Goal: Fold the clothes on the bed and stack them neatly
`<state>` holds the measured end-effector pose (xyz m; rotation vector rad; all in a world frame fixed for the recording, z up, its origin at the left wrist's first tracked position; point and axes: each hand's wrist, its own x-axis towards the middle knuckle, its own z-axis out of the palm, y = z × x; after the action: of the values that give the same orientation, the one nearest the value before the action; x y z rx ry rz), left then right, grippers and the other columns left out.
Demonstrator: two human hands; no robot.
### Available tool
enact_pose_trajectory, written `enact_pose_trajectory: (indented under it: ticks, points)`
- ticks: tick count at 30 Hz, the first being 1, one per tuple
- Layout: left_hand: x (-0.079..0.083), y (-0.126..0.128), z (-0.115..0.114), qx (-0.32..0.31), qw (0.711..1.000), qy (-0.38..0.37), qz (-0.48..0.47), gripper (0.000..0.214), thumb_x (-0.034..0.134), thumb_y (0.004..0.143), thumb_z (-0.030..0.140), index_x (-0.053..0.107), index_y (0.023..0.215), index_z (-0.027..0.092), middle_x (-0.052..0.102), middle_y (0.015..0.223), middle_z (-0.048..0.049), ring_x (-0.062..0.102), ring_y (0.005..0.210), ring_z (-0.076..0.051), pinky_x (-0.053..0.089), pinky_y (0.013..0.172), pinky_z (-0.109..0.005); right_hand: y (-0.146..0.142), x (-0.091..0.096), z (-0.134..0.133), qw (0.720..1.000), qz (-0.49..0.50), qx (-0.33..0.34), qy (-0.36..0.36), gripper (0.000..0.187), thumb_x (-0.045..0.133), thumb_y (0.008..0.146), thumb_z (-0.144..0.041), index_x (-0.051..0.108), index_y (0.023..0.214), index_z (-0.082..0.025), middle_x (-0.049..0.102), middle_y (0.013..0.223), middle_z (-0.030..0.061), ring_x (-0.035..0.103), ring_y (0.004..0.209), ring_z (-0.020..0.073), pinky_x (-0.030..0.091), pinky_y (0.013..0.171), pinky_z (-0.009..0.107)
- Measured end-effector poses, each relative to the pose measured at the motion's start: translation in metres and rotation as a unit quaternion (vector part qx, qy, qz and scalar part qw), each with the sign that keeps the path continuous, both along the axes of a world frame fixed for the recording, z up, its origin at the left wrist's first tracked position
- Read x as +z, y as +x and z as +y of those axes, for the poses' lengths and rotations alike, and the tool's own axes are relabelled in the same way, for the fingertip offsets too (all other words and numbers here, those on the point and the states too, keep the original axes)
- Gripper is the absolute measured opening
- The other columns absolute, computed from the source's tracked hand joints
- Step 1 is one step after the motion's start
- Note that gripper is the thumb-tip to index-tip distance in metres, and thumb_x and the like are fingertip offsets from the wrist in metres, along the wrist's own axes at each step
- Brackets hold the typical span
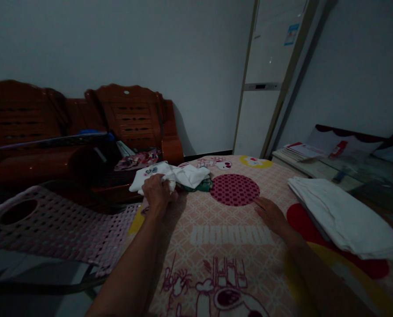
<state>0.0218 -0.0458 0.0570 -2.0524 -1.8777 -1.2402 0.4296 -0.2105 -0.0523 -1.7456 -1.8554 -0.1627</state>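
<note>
My left hand [156,193] is at the near side of a small heap of clothes, its fingers curled on a white garment [190,176] with a dark printed motif. Under the white cloth a green piece [199,186] shows, and a pinkish piece lies below my wrist. My right hand [272,215] lies on the patterned tablecloth [216,211], fingers stretched out beside a dark pink circle in the print, holding nothing. To its right, a folded white cloth [345,215] rests in a stack.
A woven pink chair [67,224] stands left of the table. Behind it are carved wooden seats [127,114] with cloth items on them. A tall air conditioner [259,110] stands in the corner. On the right, a low cabinet [315,163] bears papers and a red item.
</note>
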Motion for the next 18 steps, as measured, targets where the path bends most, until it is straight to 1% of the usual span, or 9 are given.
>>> enact_pose_trajectory:
  ticks: [2, 3, 4, 6, 9, 11, 12, 15, 18]
  points:
    - [0.009, 0.005, -0.008, -0.001, 1.0, 0.011, 0.006, 0.023, 0.05, 0.085, 0.025, 0.063, 0.101, 0.015, 0.065, 0.1, -0.0152, 0.056, 0.103, -0.035, 0.042, 0.093, -0.05, -0.004, 0.006, -0.001, 1.0, 0.019, -0.003, 0.013, 0.041, 0.047, 0.091, -0.036, 0.069, 0.121, -0.018, 0.067, 0.127, 0.0163, 0.061, 0.121, 0.032, 0.047, 0.105, 0.055]
    - [0.014, 0.011, -0.014, -0.017, 0.999, 0.028, 0.006, 0.022, 0.05, 0.087, 0.026, 0.063, 0.101, 0.015, 0.065, 0.1, -0.0148, 0.056, 0.103, -0.034, 0.041, 0.094, -0.049, -0.008, 0.011, -0.001, 0.999, 0.034, -0.002, 0.023, 0.041, 0.05, 0.089, -0.037, 0.069, 0.121, -0.018, 0.067, 0.126, 0.0164, 0.061, 0.121, 0.0323, 0.047, 0.105, 0.055]
    - [0.017, 0.019, -0.022, -0.046, 0.998, 0.05, 0.003, 0.021, 0.049, 0.089, 0.026, 0.062, 0.1, 0.015, 0.064, 0.1, -0.0143, 0.056, 0.103, -0.033, 0.041, 0.095, -0.048, -0.013, 0.017, -0.002, 0.998, 0.053, 0.001, 0.032, 0.042, 0.054, 0.088, -0.038, 0.068, 0.122, -0.018, 0.067, 0.127, 0.0163, 0.061, 0.122, 0.0322, 0.046, 0.105, 0.055]
    - [0.019, 0.04, -0.044, -0.136, 0.987, 0.085, -0.01, 0.019, 0.047, 0.092, 0.027, 0.061, 0.099, 0.016, 0.064, 0.099, -0.0126, 0.057, 0.1, -0.03, 0.043, 0.093, -0.045, -0.027, 0.032, -0.004, 0.994, 0.103, 0.018, 0.039, 0.045, 0.06, 0.085, -0.04, 0.067, 0.125, -0.02, 0.066, 0.129, 0.015, 0.06, 0.122, 0.0315, 0.045, 0.106, 0.054]
    - [0.007, 0.081, -0.081, -0.313, 0.948, 0.06, -0.03, 0.017, 0.047, 0.091, 0.024, 0.06, 0.101, 0.019, 0.064, 0.098, -0.0095, 0.06, 0.095, -0.025, 0.048, 0.087, -0.038, -0.055, 0.052, -0.009, 0.976, 0.201, 0.086, -0.025, 0.05, 0.066, 0.082, -0.037, 0.064, 0.13, -0.024, 0.066, 0.131, 0.0108, 0.062, 0.119, 0.0291, 0.048, 0.103, 0.049]
    - [-0.008, 0.105, -0.103, -0.422, 0.906, 0.022, -0.041, 0.015, 0.05, 0.09, 0.024, 0.061, 0.1, 0.02, 0.065, 0.095, -0.0094, 0.063, 0.091, -0.023, 0.05, 0.082, -0.036, -0.072, 0.057, -0.013, 0.948, 0.263, 0.145, -0.1, 0.052, 0.069, 0.077, -0.029, 0.065, 0.128, -0.023, 0.072, 0.119, 0.007, 0.067, 0.106, 0.0265, 0.055, 0.091, 0.041]
    - [-0.015, 0.115, -0.111, -0.456, 0.889, 0.005, -0.049, 0.014, 0.051, 0.089, 0.023, 0.061, 0.099, 0.021, 0.066, 0.093, -0.0092, 0.063, 0.089, -0.022, 0.051, 0.081, -0.035, -0.079, 0.058, -0.014, 0.934, 0.288, 0.163, -0.132, 0.049, 0.069, 0.075, -0.025, 0.067, 0.123, -0.021, 0.075, 0.11, 0.0051, 0.07, 0.096, 0.0244, 0.056, 0.083, 0.037]
    - [-0.029, 0.131, -0.124, -0.509, 0.858, -0.032, -0.066, 0.013, 0.052, 0.089, 0.021, 0.062, 0.098, 0.022, 0.067, 0.09, -0.008, 0.064, 0.085, -0.02, 0.051, 0.079, -0.033, -0.089, 0.056, -0.017, 0.908, 0.34, 0.172, -0.173, 0.03, 0.063, 0.071, -0.017, 0.075, 0.099, -0.018, 0.074, 0.077, 0.0004, 0.066, 0.069, 0.0185, 0.053, 0.063, 0.027]
    - [-0.034, 0.131, -0.122, -0.525, 0.847, -0.04, -0.073, 0.021, 0.054, 0.091, 0.026, 0.062, 0.11, 0.02, 0.069, 0.1, -0.0097, 0.065, 0.094, -0.021, 0.052, 0.085, -0.034, -0.087, 0.057, -0.016, 0.886, 0.415, 0.149, -0.144, 0.02, 0.061, 0.071, -0.02, 0.076, 0.085, -0.019, 0.071, 0.069, -0.0002, 0.063, 0.065, 0.0176, 0.05, 0.06, 0.027]
